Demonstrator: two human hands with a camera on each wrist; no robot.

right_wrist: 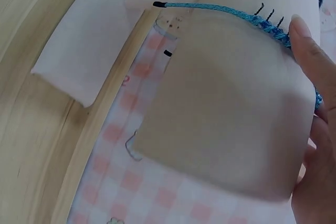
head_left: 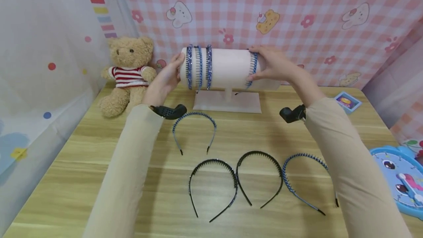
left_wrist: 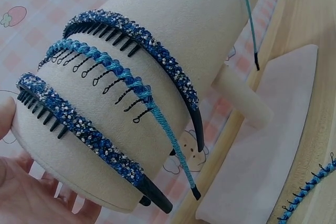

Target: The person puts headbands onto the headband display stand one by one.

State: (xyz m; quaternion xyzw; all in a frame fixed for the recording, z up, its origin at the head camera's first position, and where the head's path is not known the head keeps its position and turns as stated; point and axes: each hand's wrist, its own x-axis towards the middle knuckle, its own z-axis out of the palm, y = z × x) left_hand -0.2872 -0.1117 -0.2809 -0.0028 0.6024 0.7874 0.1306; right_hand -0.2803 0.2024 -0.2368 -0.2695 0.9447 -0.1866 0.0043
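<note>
I see the left hand [head_left: 167, 76] grip the white roll [head_left: 231, 68], upper middle of the frame; the right hand [head_left: 275, 64] seems to pinch a blue headband [head_left: 253, 62] there, fingertips partly hidden.

rear: pink-and-white gingham cloth [head_left: 238, 14], printed with cartoon animals and flowers. left side: whitish cloth [head_left: 66, 50], coloured dots. furniture: light wood-grain table [head_left: 244, 131], soft shadows across top.

I see room on the white roll [head_left: 230, 67] between the innermost glittery headband [head_left: 209, 67] and the right hand [head_left: 273, 63] — loose headbands [head_left: 214, 161] obstruct the tabletop [head_left: 251, 131], the teddy bear [head_left: 130, 76] the left side
</note>
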